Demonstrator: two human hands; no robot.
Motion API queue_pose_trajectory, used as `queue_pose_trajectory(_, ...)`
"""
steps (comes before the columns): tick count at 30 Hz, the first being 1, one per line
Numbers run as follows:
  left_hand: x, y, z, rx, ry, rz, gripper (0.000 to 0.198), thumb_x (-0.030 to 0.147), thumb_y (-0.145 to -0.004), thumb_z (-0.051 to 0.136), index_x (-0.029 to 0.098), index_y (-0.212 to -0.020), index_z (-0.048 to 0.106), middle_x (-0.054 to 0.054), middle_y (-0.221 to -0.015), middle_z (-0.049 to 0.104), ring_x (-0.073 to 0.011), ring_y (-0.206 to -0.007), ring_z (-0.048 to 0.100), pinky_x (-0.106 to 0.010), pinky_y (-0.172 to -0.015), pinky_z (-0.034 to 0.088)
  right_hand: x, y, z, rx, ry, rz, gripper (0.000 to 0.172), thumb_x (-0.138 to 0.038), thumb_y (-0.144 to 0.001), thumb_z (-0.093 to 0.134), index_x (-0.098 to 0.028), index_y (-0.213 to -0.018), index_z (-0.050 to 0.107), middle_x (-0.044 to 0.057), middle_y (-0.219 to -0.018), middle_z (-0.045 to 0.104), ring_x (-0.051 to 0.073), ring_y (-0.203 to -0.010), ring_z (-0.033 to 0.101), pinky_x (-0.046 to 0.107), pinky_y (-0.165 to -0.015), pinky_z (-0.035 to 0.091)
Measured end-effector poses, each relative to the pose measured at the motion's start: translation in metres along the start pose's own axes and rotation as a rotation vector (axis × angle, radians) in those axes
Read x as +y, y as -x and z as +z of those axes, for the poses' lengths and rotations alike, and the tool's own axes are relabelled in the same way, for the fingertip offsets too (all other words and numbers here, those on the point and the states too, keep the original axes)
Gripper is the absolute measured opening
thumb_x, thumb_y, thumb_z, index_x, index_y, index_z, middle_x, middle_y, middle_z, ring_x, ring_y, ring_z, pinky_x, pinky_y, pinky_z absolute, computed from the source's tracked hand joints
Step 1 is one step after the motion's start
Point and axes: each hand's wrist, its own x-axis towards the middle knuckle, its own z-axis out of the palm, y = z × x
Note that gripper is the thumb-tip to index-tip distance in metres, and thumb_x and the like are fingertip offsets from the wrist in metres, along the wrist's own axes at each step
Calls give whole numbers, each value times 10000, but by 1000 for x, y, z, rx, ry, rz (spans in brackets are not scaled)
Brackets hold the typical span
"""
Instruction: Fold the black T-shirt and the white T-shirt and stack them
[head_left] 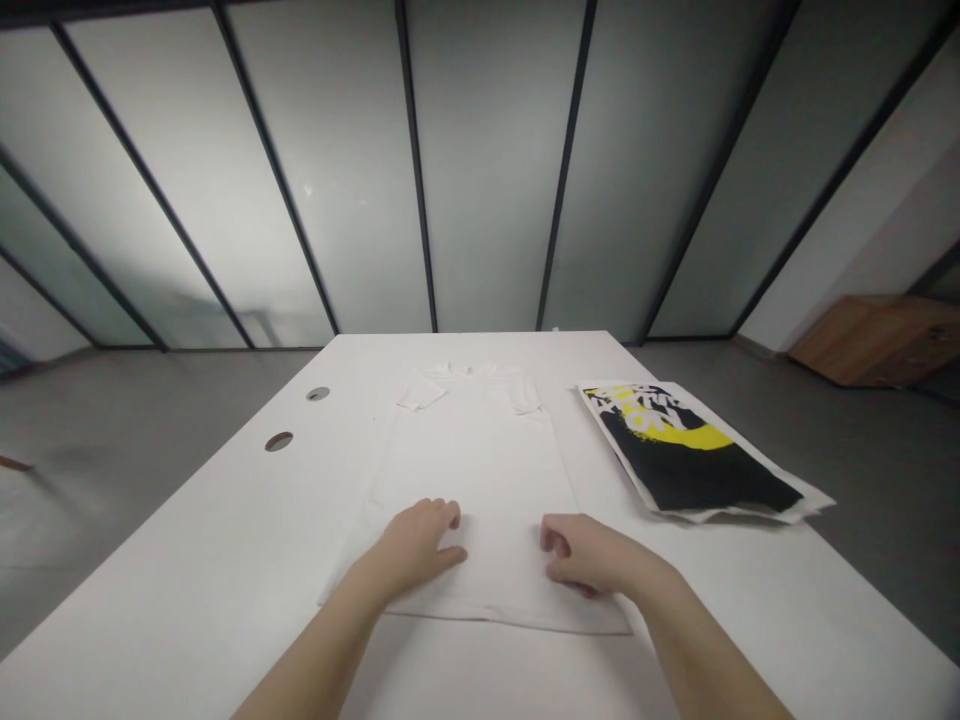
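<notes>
White shirt (480, 460) stretched lengthwise away from left hand (418, 542) and right hand (592, 550), both near its hem (487, 614); fingers curled, thumbs apart.

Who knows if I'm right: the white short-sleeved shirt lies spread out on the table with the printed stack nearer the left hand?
Not quite: the head view shows the printed stack nearer the right hand. The white short-sleeved shirt does lie spread out on the table.

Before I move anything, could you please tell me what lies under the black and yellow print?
White layers show at the near edge of the printed piece, resting on the white table. How many there are, and anything else between them, is covered.
</notes>
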Motion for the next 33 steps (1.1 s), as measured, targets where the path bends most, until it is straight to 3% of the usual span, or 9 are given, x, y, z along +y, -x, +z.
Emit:
queue_pose_trajectory(3, 8, 6, 0, -81, 15, -18, 234, 404, -849, 714, 238, -999, 649, -62, -1010, 738, -272, -935, 686, -330, -750, 459, 0, 6, 0, -87, 28, 67, 336, -79, -652, 703, -215, -953, 640, -48, -752, 642, 112, -502, 539, 229, -485, 332)
queue_pose_trajectory(6, 24, 9, -3, -129, 7, 16, 165, 393, -874, 681, 235, -910, 653, -59, -933, 736, -261, -875, 687, -322, -729, 450, -4, 8, -4, -83, 103, 16, 251, -110, -670, 723, -213, -887, 651, -51, -700, 638, 120, -536, 536, 236, -520, 320)
queue_pose_trajectory(9, 43, 10, -1, -152, 25, 76, 130, 367, -890, 667, 238, -901, 655, -52, -941, 746, -255, -876, 696, -319, -732, 460, -4, 5, -6, 69, 156, -103, 103, -190, -783, 701, -207, -882, 675, -25, -724, 668, 137, -629, 574, 246, -572, 322)
queue_pose_trajectory(13, 62, 12, 5, -225, -43, 77, 120, 321, -931, 608, 222, -921, 675, -92, -960, 761, -305, -933, 723, -361, -768, 496, 4, 0, -7, 242, 259, -122, 124, -206, -822, 667, -207, -941, 702, 4, -804, 720, 159, -723, 602, 262, -621, 324)
queue_pose_trajectory(20, 76, 27, 7, -293, -75, 127, 156, 310, -952, 580, 224, -996, 703, -115, -944, 772, -335, -898, 744, -392, -736, 532, 11, 6, -12, 106, 329, 43, 116, -230, -699, 744, -210, -810, 719, 19, -823, 750, 177, -716, 619, 275, -586, 331)
queue_pose_trajectory(27, 93, 27, 18, -348, -244, 239, 214, 298, -1003, 566, 179, -1110, 707, -161, -956, 787, -353, -840, 771, -421, -694, 570, 15, 9, -16, -48, 176, 61, 142, -290, -861, 642, -199, -753, 665, 25, -662, 715, 161, -582, 600, 273, -579, 359)
queue_pose_trajectory(29, 100, 17, 14, -336, -277, 291, 231, 295, -1018, 531, 172, -1105, 705, -165, -936, 787, -356, -820, 773, -425, -677, 571, 20, 5, -18, 52, 197, 36, 136, -290, -896, 630, -197, -803, 667, 31, -694, 713, 169, -626, 619, 271, -615, 376)
queue_pose_trajectory(31, 107, -1, 5, -281, -249, 308, 258, 315, -1030, 487, 186, -1072, 707, -156, -934, 787, -347, -826, 771, -425, -687, 569, 26, -1, -19, 246, 236, 10, 100, -272, -904, 646, -190, -951, 681, 48, -829, 731, 184, -754, 655, 262, -673, 393)
queue_pose_trajectory(33, 112, -25, -5, -192, -164, 278, 302, 330, -1041, 434, 206, -1041, 709, -148, -974, 788, -330, -859, 764, -425, -725, 566, 31, -7, -20, 405, 251, 20, 271, -243, -905, 657, -172, -1166, 644, 88, -1022, 724, 196, -883, 667, 258, -738, 412)
